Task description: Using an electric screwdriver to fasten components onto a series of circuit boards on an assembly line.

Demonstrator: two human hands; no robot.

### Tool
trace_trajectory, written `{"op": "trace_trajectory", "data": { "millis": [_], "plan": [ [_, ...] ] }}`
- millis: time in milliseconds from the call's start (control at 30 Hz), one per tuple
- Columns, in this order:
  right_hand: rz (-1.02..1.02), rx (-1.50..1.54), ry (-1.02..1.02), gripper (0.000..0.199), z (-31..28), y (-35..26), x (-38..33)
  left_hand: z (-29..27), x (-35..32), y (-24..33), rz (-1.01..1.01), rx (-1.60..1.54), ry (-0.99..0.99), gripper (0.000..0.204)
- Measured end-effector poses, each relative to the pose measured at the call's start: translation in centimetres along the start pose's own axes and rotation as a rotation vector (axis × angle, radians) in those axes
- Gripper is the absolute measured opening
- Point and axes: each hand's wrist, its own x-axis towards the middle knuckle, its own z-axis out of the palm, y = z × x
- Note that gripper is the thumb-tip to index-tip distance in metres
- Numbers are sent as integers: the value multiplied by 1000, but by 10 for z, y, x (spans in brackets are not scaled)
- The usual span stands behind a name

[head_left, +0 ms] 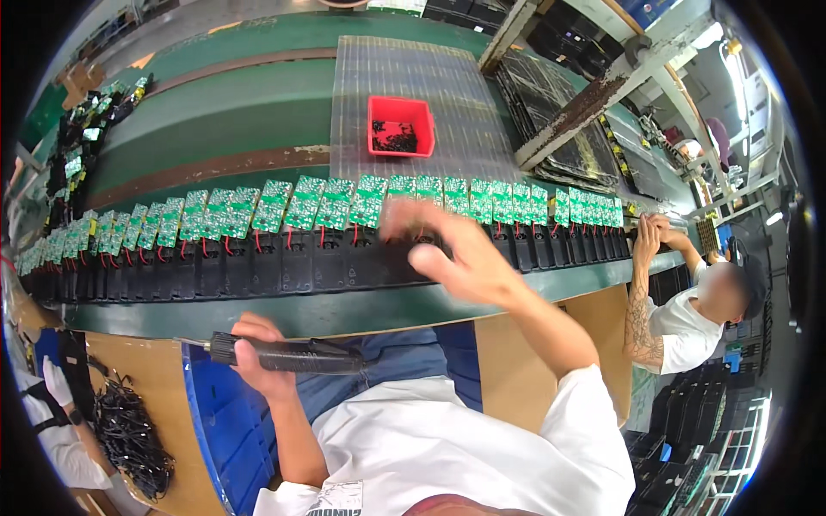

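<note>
My left hand (268, 384) is wrapped around a black electric screwdriver (297, 356), held just off the bench's near edge with its thin bit pointing left. My right hand (469, 262) hangs over the row, smeared by motion, with a gap between thumb and fingers and nothing visible in them. Beneath it runs a long line of black plastic housings (327, 268), side by side. Green circuit boards (304, 200) lean at their far ends, joined by red wires (258, 244). The right hand hides a few boards and housings near the middle.
Beyond the row, a red bin (429, 129) of small black parts sits on a translucent sheet (361, 73). A metal post (568, 120) rises at right beside stacked dark panels (564, 142). A co-worker's hands (651, 234) are at the row's right end. Black cables (129, 439) hang lower left.
</note>
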Motion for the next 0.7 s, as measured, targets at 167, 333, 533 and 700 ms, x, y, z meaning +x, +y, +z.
{"op": "trace_trajectory", "data": {
  "millis": [167,333,533,700],
  "plan": [
    [-266,-936,212,73,-1,38,51,-15,15,-7,63,159,-8,34],
    [-204,-1069,157,85,18,40,59,-27,17,-17,37,124,49,30],
    [-292,-1010,138,87,35,47,80,-35,14,-13,36,162,79,29],
    [-258,-970,143,78,23,40,72,-19,18,-14,-47,82,112,21]
  ]
}}
